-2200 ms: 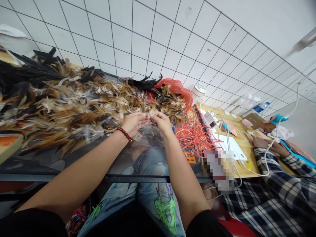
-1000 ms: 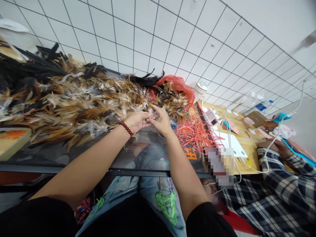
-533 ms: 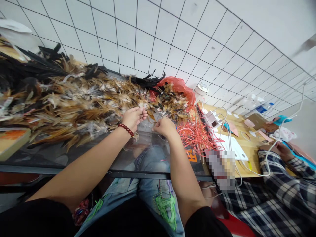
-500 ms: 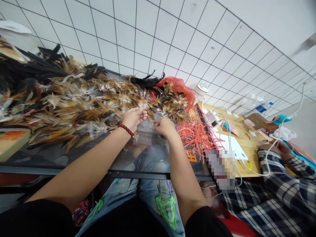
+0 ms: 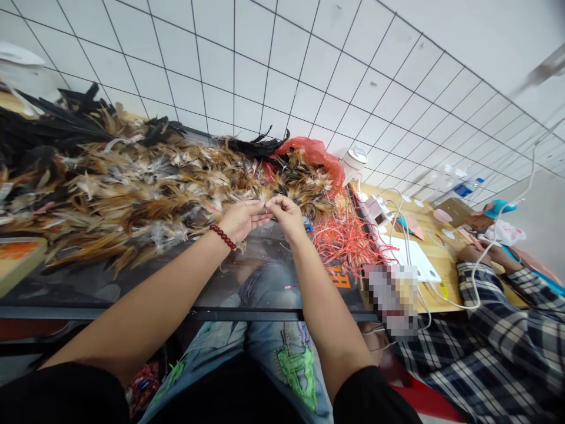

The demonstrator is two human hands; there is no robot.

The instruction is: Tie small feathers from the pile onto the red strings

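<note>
Pinching 1 small tuft (image 5: 265, 203) between left hand (image 5: 241, 219) and right hand (image 5: 288, 217), both narrow on it, beside feather pile (image 5: 132, 182); next likely calls for steady grip.

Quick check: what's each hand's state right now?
Left hand: grip closed, pinching a small pale bit by the feather pile; what it is cannot be told.
Right hand: grip closed, pinching the same bit.
</note>
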